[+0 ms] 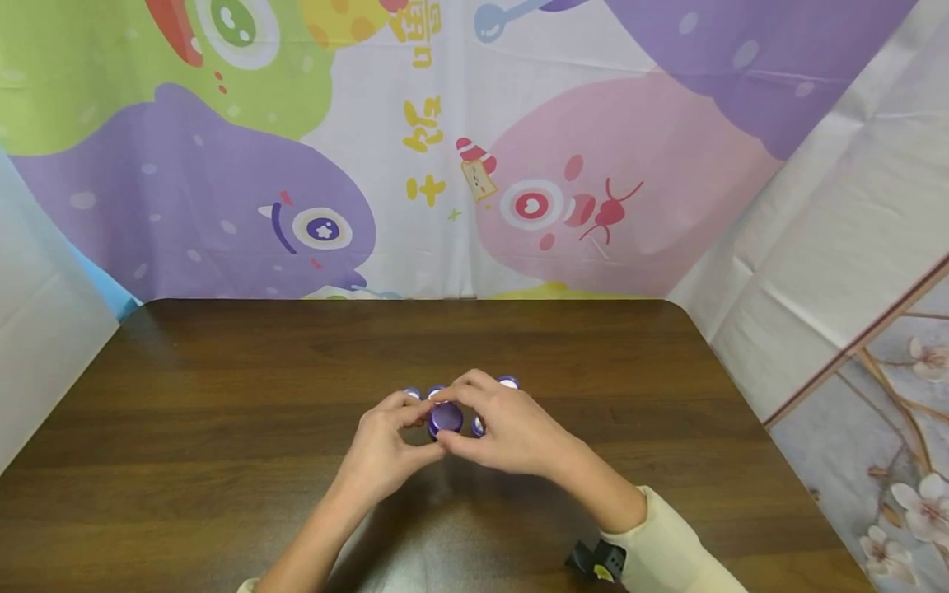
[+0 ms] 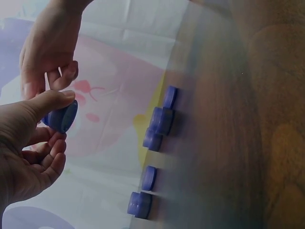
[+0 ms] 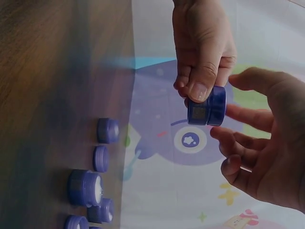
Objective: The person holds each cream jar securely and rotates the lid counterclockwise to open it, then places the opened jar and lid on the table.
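Observation:
Just above the table, a small purple jar (image 3: 199,112) with its purple lid (image 1: 446,417) on top is between both hands. My left hand (image 1: 381,449) pinches the jar, thumb on one side and fingers on the other, as the left wrist view also shows. From the right, my right hand (image 1: 511,424) has its thumb and fingertips around the lid's rim. In the right wrist view, the right fingertips (image 3: 217,131) lie against the lid's edge. The jar's contents are hidden under the lid.
Behind the hands, several more purple jars (image 3: 85,187) and purple discs like lids (image 3: 101,159) stand on the brown wooden table (image 1: 222,362). White shows in some open tops. A cartoon-printed cloth (image 1: 415,247) hangs at the table's far edge. A dark strap-like object (image 1: 596,562) is by the right sleeve.

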Demonstrator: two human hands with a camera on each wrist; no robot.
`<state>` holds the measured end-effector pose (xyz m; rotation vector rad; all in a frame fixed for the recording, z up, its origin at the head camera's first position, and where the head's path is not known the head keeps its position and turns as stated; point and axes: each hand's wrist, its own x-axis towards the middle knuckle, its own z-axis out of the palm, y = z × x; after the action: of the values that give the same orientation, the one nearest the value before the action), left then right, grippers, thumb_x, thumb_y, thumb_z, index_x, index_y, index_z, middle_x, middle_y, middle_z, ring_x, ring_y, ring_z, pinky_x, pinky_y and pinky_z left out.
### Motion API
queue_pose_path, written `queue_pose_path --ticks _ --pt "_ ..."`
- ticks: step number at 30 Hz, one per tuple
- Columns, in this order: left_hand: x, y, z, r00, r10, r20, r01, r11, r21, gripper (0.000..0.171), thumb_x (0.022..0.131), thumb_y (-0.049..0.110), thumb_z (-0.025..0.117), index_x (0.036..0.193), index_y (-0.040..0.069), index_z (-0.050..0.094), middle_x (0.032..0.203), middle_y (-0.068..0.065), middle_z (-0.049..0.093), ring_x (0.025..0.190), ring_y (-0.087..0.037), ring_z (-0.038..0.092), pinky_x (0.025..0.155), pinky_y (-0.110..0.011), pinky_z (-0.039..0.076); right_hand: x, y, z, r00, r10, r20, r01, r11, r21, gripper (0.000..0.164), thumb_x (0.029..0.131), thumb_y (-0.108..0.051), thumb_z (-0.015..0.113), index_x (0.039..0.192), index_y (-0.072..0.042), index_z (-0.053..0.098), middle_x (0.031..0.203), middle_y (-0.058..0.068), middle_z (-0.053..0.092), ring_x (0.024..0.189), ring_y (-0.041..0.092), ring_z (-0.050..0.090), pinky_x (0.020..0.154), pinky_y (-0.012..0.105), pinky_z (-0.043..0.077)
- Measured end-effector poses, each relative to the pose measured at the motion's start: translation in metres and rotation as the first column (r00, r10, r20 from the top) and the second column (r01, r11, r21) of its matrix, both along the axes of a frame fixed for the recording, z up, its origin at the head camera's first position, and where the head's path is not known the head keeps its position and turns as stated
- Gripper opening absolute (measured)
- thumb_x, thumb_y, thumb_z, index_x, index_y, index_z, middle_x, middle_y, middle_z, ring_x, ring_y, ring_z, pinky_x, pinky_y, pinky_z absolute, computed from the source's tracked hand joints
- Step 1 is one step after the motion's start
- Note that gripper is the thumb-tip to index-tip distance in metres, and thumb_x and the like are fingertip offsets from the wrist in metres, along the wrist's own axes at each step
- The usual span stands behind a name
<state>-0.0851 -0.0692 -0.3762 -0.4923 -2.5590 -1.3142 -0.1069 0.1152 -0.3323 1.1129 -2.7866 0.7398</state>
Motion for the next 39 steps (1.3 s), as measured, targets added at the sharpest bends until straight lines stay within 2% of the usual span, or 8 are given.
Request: queue_pose_path --ticks 5,9,12,19,24,27,34,39 --pt "-0.0007 0.0001 0.0007 1.0 0.003 0.007 -0.003 1.0 -0.009 0.037 0.068 0.014 0.082 0.103 0.006 0.072 0.09 0.003 0.062 0.085 -0.017 0.065 0.077 -0.032 0.056 0.0006 -0.0012 0.0013 0.999 -0.043 -0.001 0.043 0.999 -0.011 0.037 0.083 -0.036 0.068 0.113 -0.014 0.066 0.104 -0.002 0.063 0.083 0.005 0.057 0.068 0.018 0.047" --pt "-0.0002 0.0003 0.0001 1.0 -0.003 0.029 0.003 1.0 0.001 0.038 0.068 0.012 0.081 0.105 0.006 0.071 0.09 0.004 0.061 0.086 -0.016 0.065 0.078 -0.027 0.055 0.0011 -0.0005 0.0022 0.999 0.012 0.035 -0.012 1.0 0.016 0.036 0.084 -0.026 0.066 0.118 -0.013 0.064 0.108 0.001 0.061 0.086 0.007 0.057 0.072 0.018 0.049" --pt "0.0003 0.0003 -0.0005 0.999 -0.004 0.033 0.004 1.0 0.008 0.04 0.068 0.01 0.081 0.106 0.005 0.07 0.09 0.004 0.061 0.086 -0.015 0.064 0.078 -0.025 0.055 0.0016 0.0003 0.0023 0.999 0.035 0.039 -0.036 0.999 0.015 0.04 0.085 -0.026 0.065 0.122 -0.013 0.061 0.114 0.003 0.06 0.092 0.011 0.06 0.075 0.021 0.051" --pt "-0.0003 0.0002 0.0 1.0 0.006 0.013 -0.006 1.0 -0.002 0.037 0.068 0.013 0.082 0.102 0.006 0.072 0.089 0.004 0.062 0.085 -0.016 0.065 0.077 -0.029 0.055 0.0015 0.0001 0.0008 0.999 -0.036 0.009 0.037 0.999 -0.017 0.038 0.084 -0.036 0.068 0.114 -0.013 0.065 0.102 -0.002 0.063 0.081 0.005 0.056 0.067 0.017 0.047" --pt "-0.0006 0.0005 -0.0004 0.999 -0.003 0.033 0.003 1.0 0.011 0.037 0.068 0.012 0.081 0.104 0.006 0.072 0.089 0.004 0.061 0.086 -0.016 0.065 0.078 -0.026 0.055 0.0001 0.0011 0.0 0.999 0.028 0.025 -0.028 0.999 0.02 0.037 0.084 -0.025 0.066 0.118 -0.013 0.064 0.107 0.0 0.062 0.086 0.009 0.059 0.073 0.018 0.05" --pt "-0.0001 0.0001 -0.0013 0.999 -0.003 0.036 0.002 1.0 0.014 0.038 0.068 0.012 0.081 0.105 0.006 0.071 0.089 0.004 0.061 0.086 -0.018 0.065 0.078 -0.026 0.054 -0.0003 0.0016 -0.0008 0.998 0.054 0.024 -0.054 0.998 0.024 0.041 0.084 -0.026 0.066 0.123 -0.015 0.061 0.113 0.002 0.061 0.096 0.012 0.06 0.08 0.023 0.052" --pt "-0.0003 0.0002 -0.001 1.0 0.002 0.025 -0.003 1.0 0.012 0.037 0.068 0.013 0.082 0.103 0.006 0.072 0.09 0.004 0.062 0.086 -0.018 0.065 0.078 -0.029 0.055 0.001 0.0008 0.0004 1.0 -0.019 0.008 0.019 1.0 0.001 0.04 0.083 -0.036 0.069 0.116 -0.014 0.065 0.102 -0.004 0.063 0.084 0.004 0.057 0.071 0.019 0.049" --pt "0.0 0.001 0.0003 0.999 0.005 0.034 -0.006 1.0 0.01 0.038 0.068 0.014 0.082 0.104 0.006 0.072 0.09 0.004 0.062 0.086 -0.018 0.065 0.078 -0.027 0.055 0.0001 0.0009 0.0016 0.999 0.022 0.024 -0.023 0.999 0.046 0.038 0.083 -0.027 0.066 0.12 -0.017 0.063 0.108 -0.002 0.062 0.089 0.008 0.059 0.075 0.022 0.051"
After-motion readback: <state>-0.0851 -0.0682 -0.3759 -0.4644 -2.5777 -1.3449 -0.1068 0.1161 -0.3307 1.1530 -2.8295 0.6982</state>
